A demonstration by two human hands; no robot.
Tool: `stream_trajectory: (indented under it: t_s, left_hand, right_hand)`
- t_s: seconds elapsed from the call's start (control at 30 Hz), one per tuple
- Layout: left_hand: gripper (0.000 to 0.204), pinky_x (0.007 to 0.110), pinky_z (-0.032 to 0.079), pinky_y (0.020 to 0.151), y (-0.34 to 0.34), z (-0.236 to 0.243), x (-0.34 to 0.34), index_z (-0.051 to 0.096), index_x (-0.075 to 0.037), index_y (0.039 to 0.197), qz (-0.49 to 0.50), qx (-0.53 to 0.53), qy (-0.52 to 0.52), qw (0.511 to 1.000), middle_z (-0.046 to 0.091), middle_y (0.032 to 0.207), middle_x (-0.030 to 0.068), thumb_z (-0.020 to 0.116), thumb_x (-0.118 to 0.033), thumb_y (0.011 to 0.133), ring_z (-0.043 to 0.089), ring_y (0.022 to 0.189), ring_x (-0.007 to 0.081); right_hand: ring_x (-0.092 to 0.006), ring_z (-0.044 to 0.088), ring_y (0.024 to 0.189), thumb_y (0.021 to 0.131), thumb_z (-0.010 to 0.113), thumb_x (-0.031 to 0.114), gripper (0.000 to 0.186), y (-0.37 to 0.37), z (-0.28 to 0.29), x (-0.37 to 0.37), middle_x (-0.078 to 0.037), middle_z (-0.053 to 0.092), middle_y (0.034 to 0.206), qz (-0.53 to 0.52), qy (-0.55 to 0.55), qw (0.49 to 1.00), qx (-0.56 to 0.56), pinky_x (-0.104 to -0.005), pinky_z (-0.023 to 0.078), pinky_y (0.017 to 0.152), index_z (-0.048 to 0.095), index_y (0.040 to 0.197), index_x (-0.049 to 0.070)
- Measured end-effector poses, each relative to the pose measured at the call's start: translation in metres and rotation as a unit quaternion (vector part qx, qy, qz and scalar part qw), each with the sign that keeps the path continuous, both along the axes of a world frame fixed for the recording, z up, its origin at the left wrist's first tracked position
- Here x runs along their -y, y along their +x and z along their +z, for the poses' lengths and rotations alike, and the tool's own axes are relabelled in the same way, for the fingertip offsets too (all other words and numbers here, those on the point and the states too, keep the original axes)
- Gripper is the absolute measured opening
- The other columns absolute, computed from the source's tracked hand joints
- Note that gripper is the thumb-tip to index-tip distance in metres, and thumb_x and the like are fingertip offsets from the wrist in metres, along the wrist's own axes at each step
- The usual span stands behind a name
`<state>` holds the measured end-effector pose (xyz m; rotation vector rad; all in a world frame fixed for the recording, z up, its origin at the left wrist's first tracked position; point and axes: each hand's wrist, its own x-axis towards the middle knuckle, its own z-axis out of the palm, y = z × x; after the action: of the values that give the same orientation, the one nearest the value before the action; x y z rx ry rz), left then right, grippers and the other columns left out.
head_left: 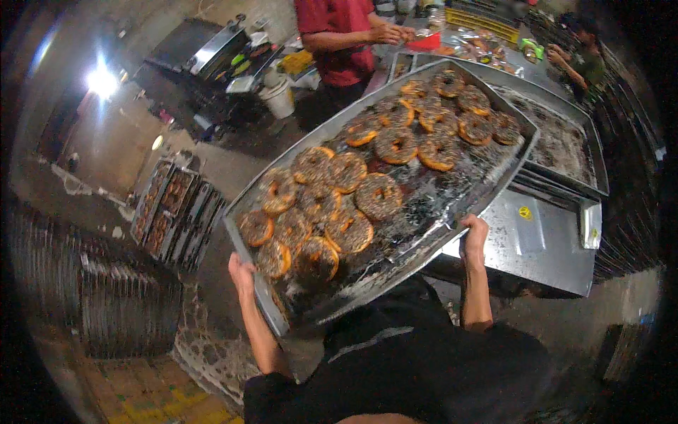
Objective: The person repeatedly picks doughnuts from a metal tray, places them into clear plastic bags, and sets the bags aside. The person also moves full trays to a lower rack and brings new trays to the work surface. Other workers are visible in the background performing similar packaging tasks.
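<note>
I hold a large metal tray (424, 212) tilted across the middle of my view. My left hand (241, 266) is closed on its left end and my right hand (474, 228) grips the near edge toward the right. On the tray lie several ring doughnuts (378, 194) with speckled dark topping, some overlapping, and the dark, streaked metal shows beside them.
Beyond are more trays (554, 141), a steel surface (537, 254) and a worktable (494, 53) with packaged items. A person in red (332, 35) and another person (586, 60) work there. Racked trays (166, 208) and stacked sheets (120, 304) are at left, a white bucket (277, 99) behind.
</note>
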<state>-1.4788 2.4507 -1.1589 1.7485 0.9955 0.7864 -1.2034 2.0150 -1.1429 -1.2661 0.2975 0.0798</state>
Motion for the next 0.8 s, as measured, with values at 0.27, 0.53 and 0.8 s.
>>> stream_trajectory:
  t_s: [0.27,0.53,0.8]
  left_hand:
    - [0.01,0.027,0.037,0.063,0.171,0.097,-0.084,0.049,-0.005,0.075,-0.304,0.001,0.035,0.952,0.045,0.072,-0.0008,0.052,-0.014,0.079,0.041,0.068,0.009]
    - [0.054,0.029,0.044,0.073,0.109,0.12,-0.063,0.031,-0.001,0.128,-0.315,0.259,-0.011,0.913,0.053,0.103,0.0086,0.056,-0.024,0.086,0.053,0.083,0.0139]
    - [0.042,0.025,0.046,0.071,-0.004,-0.004,-0.019,0.039,0.0,0.123,-0.416,0.022,-0.221,0.882,0.057,0.103,0.0099,0.054,-0.014,0.087,0.058,0.08,0.0146]
  right_hand:
    - [-0.0014,0.033,0.052,0.079,0.063,0.013,0.025,-0.07,0.029,-0.032,0.006,0.043,0.068,-0.174,0.061,0.963,0.195,-0.0178,0.025,0.044,0.049,0.098,0.006]
    - [-0.0404,0.025,0.124,0.068,0.071,0.032,0.088,-0.021,0.013,-0.119,-0.03,0.024,0.133,-0.358,-0.347,0.864,0.068,-0.0443,0.021,0.103,0.024,0.127,-0.014]
    - [-0.0436,0.003,0.132,0.065,0.07,0.041,0.11,0.009,0.012,-0.193,-0.029,-0.004,0.141,-0.372,-0.348,0.861,-0.024,-0.0531,0.012,0.104,0.001,0.134,-0.01]
